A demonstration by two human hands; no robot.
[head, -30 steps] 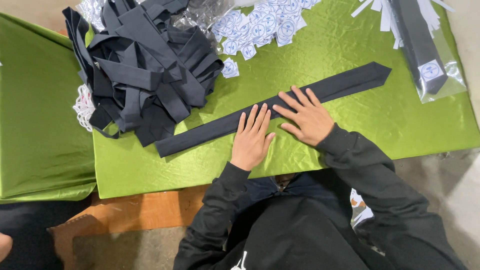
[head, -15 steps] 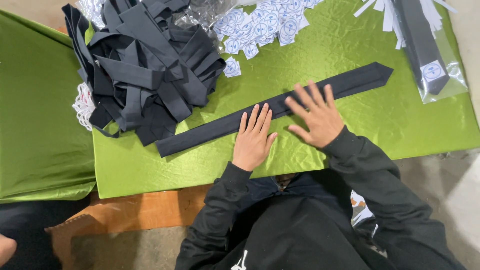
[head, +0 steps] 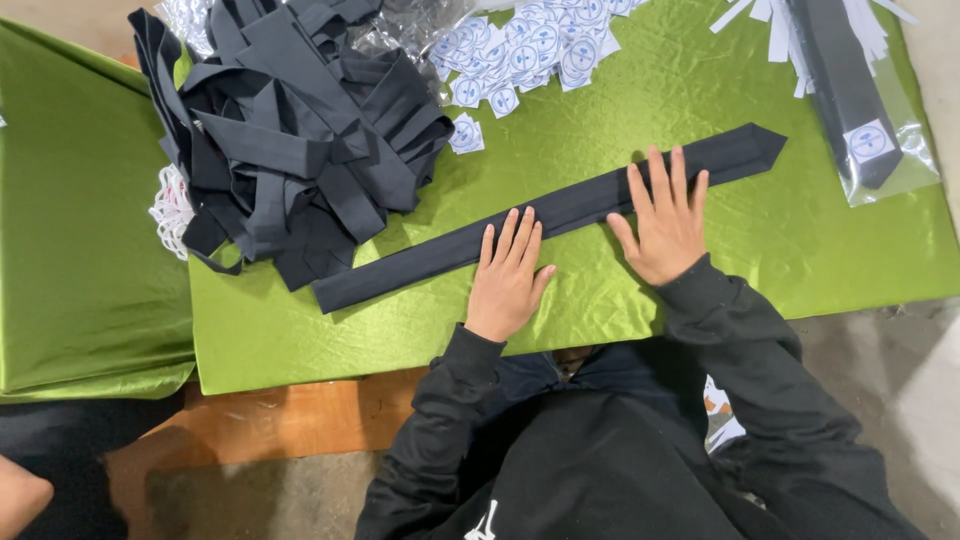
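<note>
A long black necktie [head: 420,262] lies flat and slanted across the green cloth-covered table [head: 700,110], its pointed end at the upper right. My left hand [head: 508,280] rests flat on the tie near its middle, fingers together. Further right, my right hand [head: 664,222] presses flat on the tie with fingers spread. Neither hand grips anything. Both arms wear black sleeves.
A heap of black neckties [head: 290,130] fills the table's upper left. Several small white round-printed labels [head: 530,50] lie scattered at the top. A tie bagged in clear plastic [head: 860,100] sits at the upper right. A second green-covered table [head: 80,220] stands left.
My right hand has slid to the right along the tie toward its pointed end. My left hand has stayed near the middle.
</note>
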